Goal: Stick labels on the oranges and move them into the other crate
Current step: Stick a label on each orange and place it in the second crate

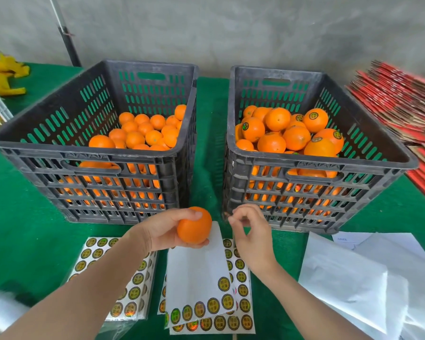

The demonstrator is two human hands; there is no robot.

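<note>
holds one orange (194, 225) in the left hand (165, 233), with the grip clamped round the fruit, thumb on top and fingers curled underneath. carries it above the near tabletop (22, 217), in front of the gap between the two black crates and outside both, with bare orange skin on the side in view. has the right hand (253, 233) just to the right of the orange and apart from it, with the grip drawn together, thumb and forefinger tip to tip and the other fingers curled; cannot tell whether anything sits in that pinch. directly below both hands, flat on the tabletop: a sticker sheet (196, 273), mostly bare white backing, with round gold-and-black labels (212, 306) along its near edge and right side, on top of fuller sheets. to the left of it, a stack of label sheets (130, 288), partly under the left forearm. farther back on the left, the left crate (93, 153), with plain oranges (142, 133) heaped toward its right side. farther back on the right, the right crate (322, 164), with labelled oranges (280, 136) piled close to the rim, round stickers on several. at near right, loose white backing sheets (353, 278); at far right, a fanned stack of red flat cardboard (402, 101); at far left, yellow items (5, 72), too blurred to name.
</note>
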